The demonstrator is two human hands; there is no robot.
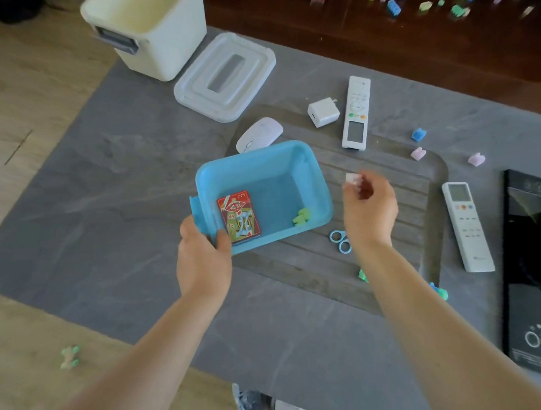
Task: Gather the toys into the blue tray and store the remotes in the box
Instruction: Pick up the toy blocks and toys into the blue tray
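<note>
On the grey desk (116,181), the blue tray (264,177) sits tilted at centre. The left hand (204,257), at its 7 o'clock corner, has its grip closed on the rim. The right hand (368,208), raised at 3 o'clock, pinches a small white toy (352,178) in its fingertips.

Two white remotes lie on the grey surface (126,175): one remote (356,113) at upper centre, the other remote (467,226) at right. There is one blue tray (307,163) at centre, holding one card pack (239,217) and one green toy (301,218). Also countable are one cream box (152,32) at upper left, one lid (224,77), one mouse (259,134), one charger (323,111), one pair of scissors (340,241), one blue toy (418,134) and two pink toys, the nearer (418,153) and the farther (476,159), at right.
</note>
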